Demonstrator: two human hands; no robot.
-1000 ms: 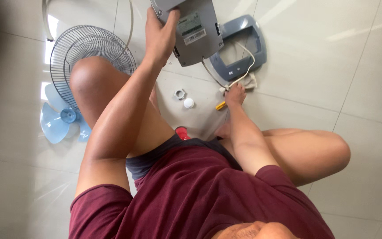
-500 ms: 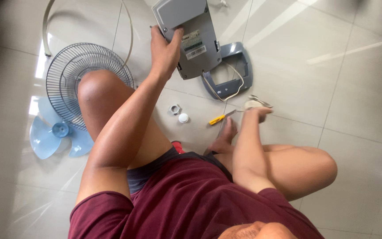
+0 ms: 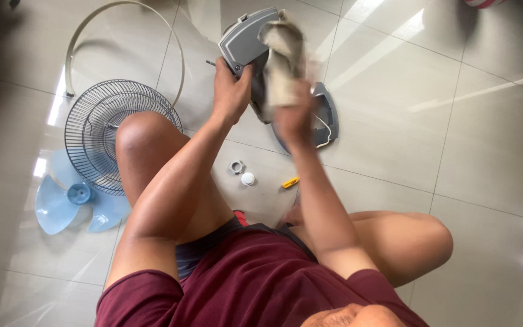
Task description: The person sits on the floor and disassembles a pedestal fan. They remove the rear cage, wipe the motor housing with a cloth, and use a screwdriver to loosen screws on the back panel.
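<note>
I sit on a tiled floor. My left hand (image 3: 231, 91) grips the edge of a grey plastic fan base plate (image 3: 243, 43) and holds it up in front of me. My right hand (image 3: 295, 118) is shut on a beige cloth (image 3: 282, 57) and presses it flat against the plate's underside. The cloth covers the plate's middle. Behind my right hand, a blue-grey fan base frame (image 3: 327, 118) with a white cord lies on the floor, partly hidden.
A wire fan guard (image 3: 95, 130) lies left of my knee, over a light blue fan blade (image 3: 68, 200). A thin guard ring (image 3: 122, 36) lies further back. A grey nut (image 3: 236, 166), a white cap (image 3: 248, 178) and a yellow-handled screwdriver (image 3: 290, 181) lie between my legs.
My right hand picked the cloth up off the floor near the screwdriver and raised it onto the plate. My left hand tilted the plate more upright.
</note>
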